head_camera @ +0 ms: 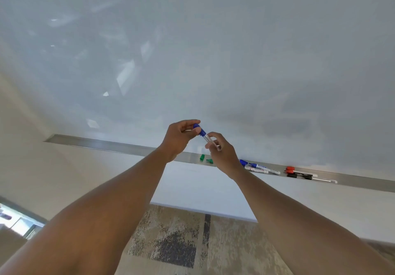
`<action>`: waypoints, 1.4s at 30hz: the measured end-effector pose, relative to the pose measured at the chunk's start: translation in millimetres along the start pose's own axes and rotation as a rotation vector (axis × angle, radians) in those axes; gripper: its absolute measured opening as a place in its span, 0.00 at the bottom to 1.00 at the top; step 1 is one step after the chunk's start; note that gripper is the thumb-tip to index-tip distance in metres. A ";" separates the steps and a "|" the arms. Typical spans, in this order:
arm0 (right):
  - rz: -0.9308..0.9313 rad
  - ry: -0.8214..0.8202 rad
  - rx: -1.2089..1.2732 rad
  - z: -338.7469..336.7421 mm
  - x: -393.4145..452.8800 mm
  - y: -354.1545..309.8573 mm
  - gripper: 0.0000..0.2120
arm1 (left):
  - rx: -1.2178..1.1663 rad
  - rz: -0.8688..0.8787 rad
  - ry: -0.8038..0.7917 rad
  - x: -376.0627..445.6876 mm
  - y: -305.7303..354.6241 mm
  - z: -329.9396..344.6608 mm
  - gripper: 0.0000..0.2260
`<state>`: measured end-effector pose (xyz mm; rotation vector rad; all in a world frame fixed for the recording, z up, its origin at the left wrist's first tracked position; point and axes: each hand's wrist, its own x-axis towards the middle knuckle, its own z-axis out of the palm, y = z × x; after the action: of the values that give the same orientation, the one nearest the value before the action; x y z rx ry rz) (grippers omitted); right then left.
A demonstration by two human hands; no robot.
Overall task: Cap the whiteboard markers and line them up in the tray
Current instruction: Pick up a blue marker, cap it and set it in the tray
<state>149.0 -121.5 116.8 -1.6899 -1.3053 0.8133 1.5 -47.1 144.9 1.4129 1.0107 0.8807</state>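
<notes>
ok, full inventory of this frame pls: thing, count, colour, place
whiteboard: 1, grey-white, fills the upper view
tray: 1, metal, along the board's bottom edge
held marker: 1, blue cap, clear barrel, between both hands
green caps: 2, loose in tray, behind the hands
blue markers: 2 visible, in tray right of the hands
red and black markers: about 3, tray far right
carpet: 1, beige-grey, below
left hand: on the cap end
right hand: on the barrel

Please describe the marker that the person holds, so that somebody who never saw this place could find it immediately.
Find the long metal tray under the whiteboard. Just above its middle, two bare hands meet: the left hand pinches the cap, the right hand the barrel. Between them is the blue marker, the only marker lifted off the tray; the others lie to the right.
</notes>
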 end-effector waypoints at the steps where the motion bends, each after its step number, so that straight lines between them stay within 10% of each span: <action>1: 0.028 -0.007 0.078 -2.7 -0.4 -5.6 0.14 | -0.022 0.017 -0.002 0.5 6.7 2.6 0.12; 19: 0.215 0.013 0.637 -44.2 23.1 -59.2 0.38 | 0.038 0.243 -0.213 6.0 93.9 44.6 0.16; 36: 0.276 0.027 0.467 -51.4 39.0 -30.7 0.29 | 0.176 0.185 -0.014 30.1 63.9 47.9 0.13; 42: 0.343 0.108 0.404 -41.4 50.9 -1.2 0.05 | 0.138 0.009 0.182 39.8 21.0 30.7 0.13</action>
<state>197.1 -81.3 136.1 -1.6168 -0.7228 1.0850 46.1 -20.8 161.7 1.4726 1.2225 0.9745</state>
